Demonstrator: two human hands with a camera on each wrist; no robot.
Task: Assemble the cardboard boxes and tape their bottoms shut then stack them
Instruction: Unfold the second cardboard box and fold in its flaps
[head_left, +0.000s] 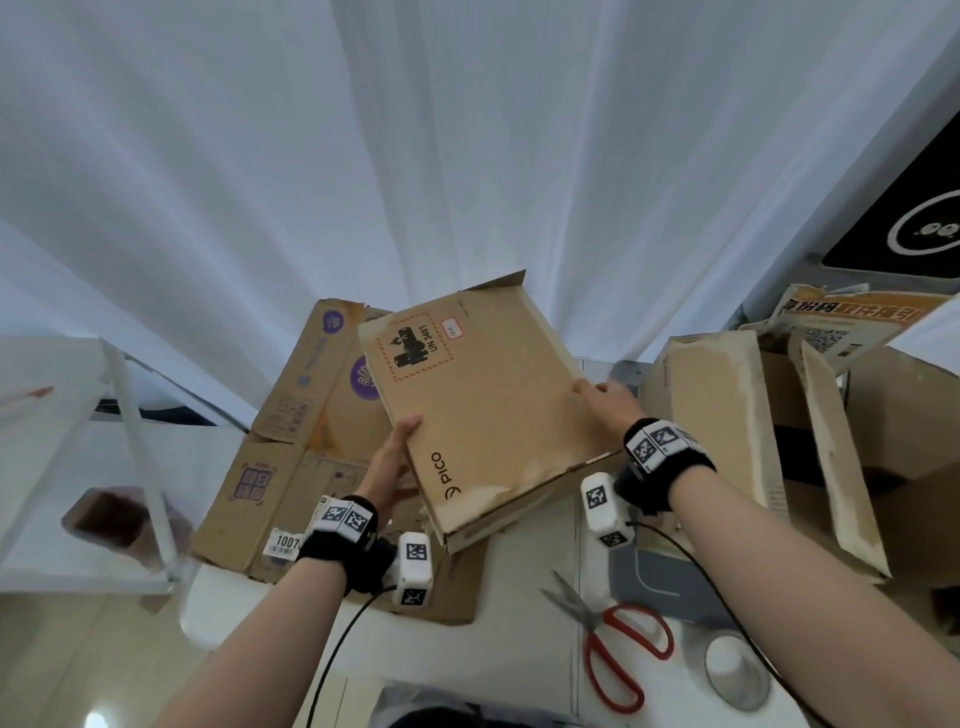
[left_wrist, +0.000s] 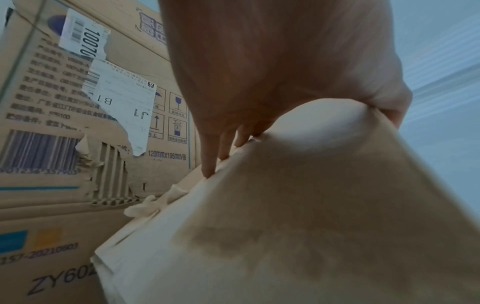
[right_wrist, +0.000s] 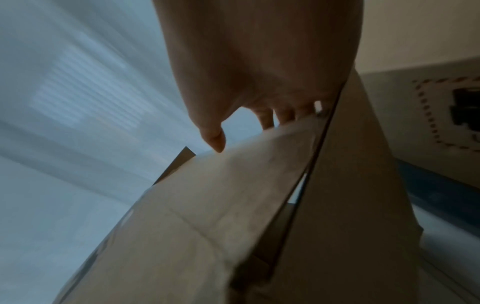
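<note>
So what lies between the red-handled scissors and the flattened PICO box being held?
In the head view, only bare white tabletop lies between the scissors and the PICO box; the right wrist's camera module hangs just beside that stretch.

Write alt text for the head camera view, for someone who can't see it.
Two hands hold a flattened PICO box tilted above a table: left hand grips its left edge, right hand its right. A larger flat box lies beneath, red scissors sit near, and open boxes stand at right.
</note>
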